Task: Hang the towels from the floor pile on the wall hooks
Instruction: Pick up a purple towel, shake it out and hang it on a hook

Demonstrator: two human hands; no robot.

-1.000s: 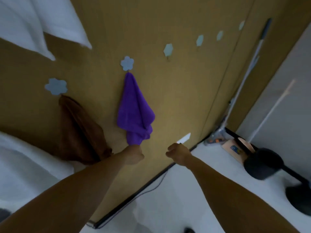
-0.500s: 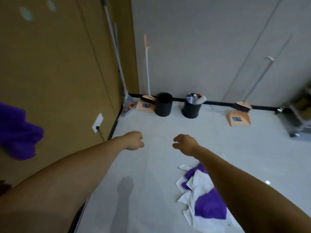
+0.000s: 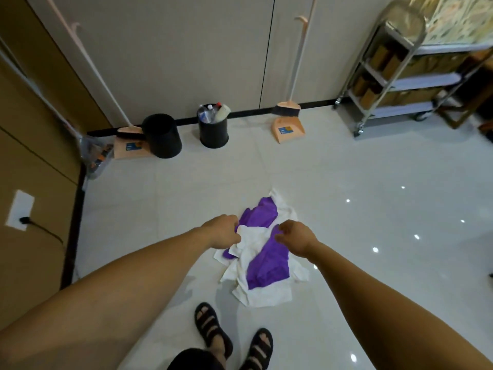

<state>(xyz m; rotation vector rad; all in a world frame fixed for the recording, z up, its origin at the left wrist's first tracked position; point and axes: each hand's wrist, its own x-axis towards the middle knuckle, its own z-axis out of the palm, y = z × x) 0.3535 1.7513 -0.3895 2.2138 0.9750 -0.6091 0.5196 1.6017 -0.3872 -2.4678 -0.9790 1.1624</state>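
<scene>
The towel pile lies on the pale floor tiles just ahead of my feet. It is made of white towels [image 3: 254, 245] tangled with purple towels [image 3: 269, 263]. My left hand [image 3: 222, 231] hovers over the pile's left edge, fingers curled in and nothing in them. My right hand [image 3: 296, 237] hovers over the right side, also loosely curled and empty. Both arms reach forward and down. The wall hooks and the hung towels are out of view. Only the lower brown wall [image 3: 32, 156] shows at the left.
Two black bins [image 3: 162, 136] [image 3: 213, 128] and two orange dustpans with brooms [image 3: 288, 126] [image 3: 130, 145] stand along the far white wall. A metal trolley [image 3: 394, 76] fills the right corner. A socket with a cable [image 3: 20, 213] sits low on the brown wall. My sandalled feet [image 3: 210, 327] are near the pile.
My view has swung from the brown wall with the hung purple and brown towels round and down to the floor pile. Both hands have come down over the pile.
</scene>
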